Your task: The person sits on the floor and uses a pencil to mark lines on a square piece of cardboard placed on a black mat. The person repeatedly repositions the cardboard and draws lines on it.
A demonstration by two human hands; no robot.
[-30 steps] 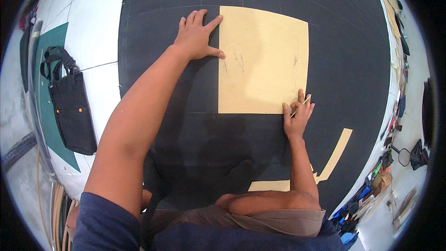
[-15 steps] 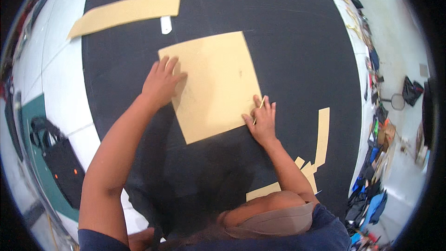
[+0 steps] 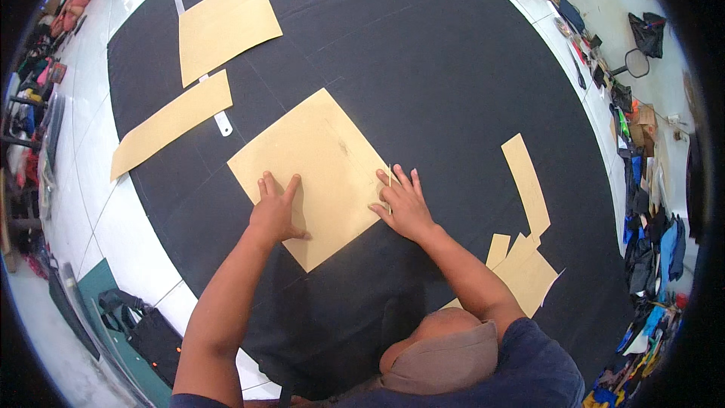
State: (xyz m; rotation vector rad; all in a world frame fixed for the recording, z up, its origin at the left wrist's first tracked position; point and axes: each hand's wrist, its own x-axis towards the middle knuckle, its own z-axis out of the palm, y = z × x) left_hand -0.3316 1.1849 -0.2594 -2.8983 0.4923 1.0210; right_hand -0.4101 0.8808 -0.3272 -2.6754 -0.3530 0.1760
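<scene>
A square piece of tan card (image 3: 325,143) lies flat on black fabric (image 3: 423,83), turned so that one corner points toward me. My left hand (image 3: 278,208) presses on the card at its near-left edge, fingers spread and thumb apart. My right hand (image 3: 404,204) rests at the card's right corner, with some fingers on the card and others over the fabric. A thin pale-yellow stick (image 3: 390,175) stands out between its fingers; whether it is a pencil or chalk I cannot tell.
A large card piece (image 3: 226,26) and a curved strip (image 3: 174,125) lie at the far left over a metal ruler (image 3: 223,124). Card offcuts (image 3: 525,276) and a long strip (image 3: 526,181) are at right. A black bag (image 3: 155,336) lies on the tiled floor (image 3: 91,204).
The whole view has turned, so the card and pieces appear rotated counterclockwise. My left hand has slid along the card's edge toward its near corner. My right hand stays by the right corner.
</scene>
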